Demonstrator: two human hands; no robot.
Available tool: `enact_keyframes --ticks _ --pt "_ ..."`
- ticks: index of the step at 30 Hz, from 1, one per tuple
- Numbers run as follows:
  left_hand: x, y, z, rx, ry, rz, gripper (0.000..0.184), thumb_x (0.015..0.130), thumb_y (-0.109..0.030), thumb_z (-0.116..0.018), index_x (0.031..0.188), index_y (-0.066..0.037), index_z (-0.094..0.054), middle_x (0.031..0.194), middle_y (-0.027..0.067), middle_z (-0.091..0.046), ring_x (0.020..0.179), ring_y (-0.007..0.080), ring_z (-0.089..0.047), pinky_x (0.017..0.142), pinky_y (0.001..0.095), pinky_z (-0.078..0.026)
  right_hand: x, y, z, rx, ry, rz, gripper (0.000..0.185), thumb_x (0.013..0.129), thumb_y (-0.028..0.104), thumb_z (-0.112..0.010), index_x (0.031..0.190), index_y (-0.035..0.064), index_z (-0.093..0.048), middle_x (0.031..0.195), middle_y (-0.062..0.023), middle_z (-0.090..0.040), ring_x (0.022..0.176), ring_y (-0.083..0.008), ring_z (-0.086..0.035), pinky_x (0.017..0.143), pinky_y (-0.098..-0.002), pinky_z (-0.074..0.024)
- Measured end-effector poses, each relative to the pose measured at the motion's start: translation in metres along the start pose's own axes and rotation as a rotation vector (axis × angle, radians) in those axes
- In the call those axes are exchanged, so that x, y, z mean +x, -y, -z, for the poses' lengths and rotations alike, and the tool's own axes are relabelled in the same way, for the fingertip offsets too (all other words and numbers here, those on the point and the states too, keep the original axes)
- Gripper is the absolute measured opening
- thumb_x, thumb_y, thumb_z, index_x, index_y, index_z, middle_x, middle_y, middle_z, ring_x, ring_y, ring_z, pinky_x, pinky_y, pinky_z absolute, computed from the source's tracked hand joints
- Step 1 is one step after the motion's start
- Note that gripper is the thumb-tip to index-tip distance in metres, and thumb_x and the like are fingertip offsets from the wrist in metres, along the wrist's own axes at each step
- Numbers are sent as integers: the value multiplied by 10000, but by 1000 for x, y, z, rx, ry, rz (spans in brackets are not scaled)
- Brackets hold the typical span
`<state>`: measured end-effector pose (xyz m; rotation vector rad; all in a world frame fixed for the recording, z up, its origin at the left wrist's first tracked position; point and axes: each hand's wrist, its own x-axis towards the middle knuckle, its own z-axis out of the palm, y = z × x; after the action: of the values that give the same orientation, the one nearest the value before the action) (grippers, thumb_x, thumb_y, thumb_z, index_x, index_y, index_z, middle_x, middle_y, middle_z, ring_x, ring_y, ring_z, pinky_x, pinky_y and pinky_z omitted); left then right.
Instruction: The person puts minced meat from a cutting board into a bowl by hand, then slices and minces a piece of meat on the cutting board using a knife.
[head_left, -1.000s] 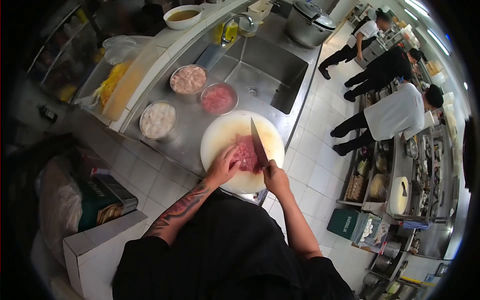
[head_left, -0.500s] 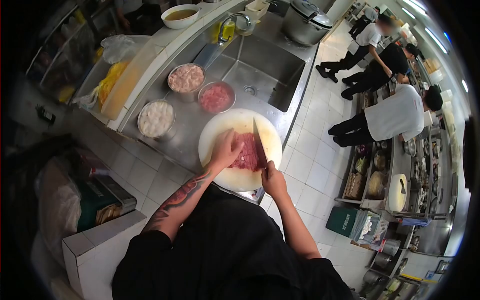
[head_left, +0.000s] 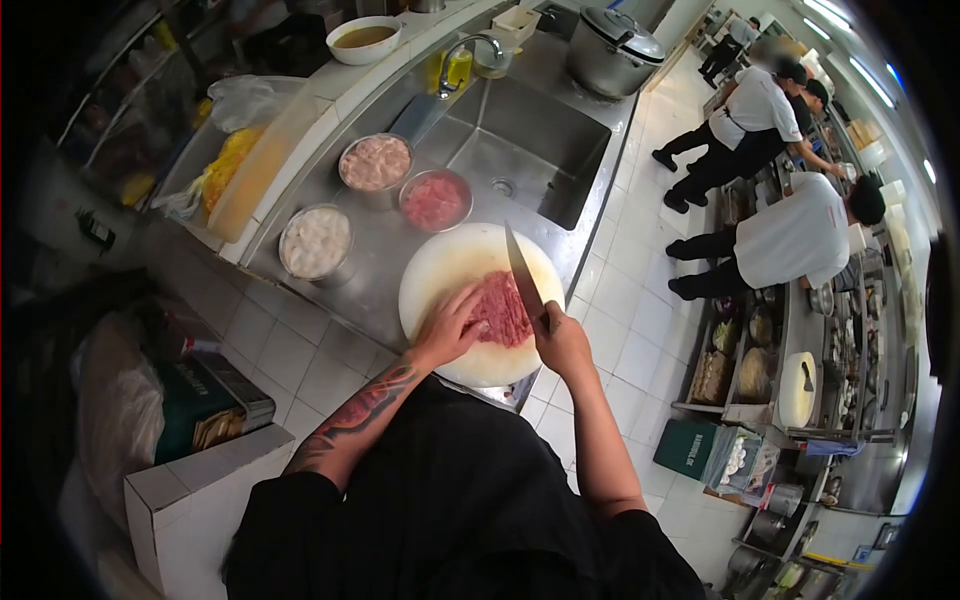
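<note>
On the round white cutting board (head_left: 435, 262) lies a flat heap of cut red raw meat (head_left: 504, 312). My left hand (head_left: 448, 328) rests at the left side of the meat, fingers stretched out and touching its edge. A kitchen knife (head_left: 523, 270) is gripped in my right hand (head_left: 564, 345), its blade pointing away from me along the meat's right side. Beyond the board stand a metal bowl of pink meat (head_left: 436, 201), a bowl of paler meat pieces (head_left: 376, 163) and a bowl of whitish pieces (head_left: 316, 242).
Behind the bowls is a steel sink (head_left: 535, 150) with a curved faucet (head_left: 470, 42). A large lidded pot (head_left: 613, 55) stands past it. A bin with yellow plastic (head_left: 232, 165) is at the left. Several people work at the right-hand counter, one in a white shirt (head_left: 790, 235).
My right hand and the knife have shifted slightly right and up the board. My left fingers have straightened beside the meat. Co-workers at the right have moved closer together.
</note>
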<state>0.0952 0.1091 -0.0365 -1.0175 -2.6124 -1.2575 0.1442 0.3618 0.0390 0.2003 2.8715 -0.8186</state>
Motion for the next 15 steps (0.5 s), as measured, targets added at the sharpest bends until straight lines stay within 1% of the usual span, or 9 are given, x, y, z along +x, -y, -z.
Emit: enact_keyframes --ticks 2,3,6,8,10,11,13,14,15 --pt "-12 5 -4 41 -65 75 668 967 -239 -722 1549 12 -509 1648 196 -455 1488 413 -456 1249 508 -355 0 22 -2 80 -127 -23 283 1033 310 -636 1138 56 -565 906 -331 -728 867 -536 -715 762 -640 -551" --pt "-19 10 -8 63 -99 70 692 971 -265 -727 1560 10 -488 1631 197 -469 1438 423 -491 1211 503 -398 9 8 -25 81 -161 -21 296 1029 323 -643 1148 62 -573 908 -336 -726 872 -533 -717 760 -640 -553" --pt "-27 14 -9 102 -84 51 697 962 -277 -735 1553 6 -497 1622 180 -479 1431 418 -493 1208 503 -401 18 -18 -39 40 -42 8 308 1019 331 -659 1128 54 -579 930 -321 -738 884 -528 -721 768 -621 -562" --pt "-30 11 -7 104 -89 47 703 953 -279 -745 1549 3 -502 1616 166 -488 1426 409 -496 1203 501 -408 14 -8 -4 -21 26 6 307 1015 333 -673 1073 40 -602 962 -273 -762 891 -507 -728 771 -576 -577" --pt "-24 10 -8 93 -93 66 697 951 -264 -747 1547 3 -503 1615 170 -489 1424 405 -500 1198 497 -415 8 17 21 5 -21 24 278 1025 305 -665 1090 46 -586 935 -280 -754 869 -512 -723 755 -593 -567" --pt "-23 11 -10 89 -94 67 697 951 -264 -747 1547 3 -503 1615 170 -489 1424 405 -500 1198 497 -415 12 21 18 2 -20 23 278 1025 305 -665 1090 46 -586 935 -280 -754 869 -512 -723 755 -593 -567" --pt "-25 13 -11 98 -103 62 687 950 -258 -749 1539 4 -512 1603 171 -503 1416 404 -509 1194 493 -420 21 25 -3 242 -182 72 259 1033 279 -656 1107 49 -563 901 -284 -744 842 -523 -715 741 -612 -557" --pt "-25 12 -8 102 -99 57 687 950 -258 -749 1539 4 -512 1603 171 -503 1416 404 -509 1194 493 -420 30 12 -30 255 -237 148 260 1036 273 -647 1119 48 -547 882 -295 -735 832 -535 -709 738 -623 -552" --pt "-24 10 -7 78 -103 59 677 952 -257 -748 1534 2 -519 1589 170 -517 1412 404 -515 1194 492 -420 34 11 -39 157 -162 96 254 1038 271 -643 1114 48 -548 877 -297 -734 831 -534 -710 736 -622 -552"
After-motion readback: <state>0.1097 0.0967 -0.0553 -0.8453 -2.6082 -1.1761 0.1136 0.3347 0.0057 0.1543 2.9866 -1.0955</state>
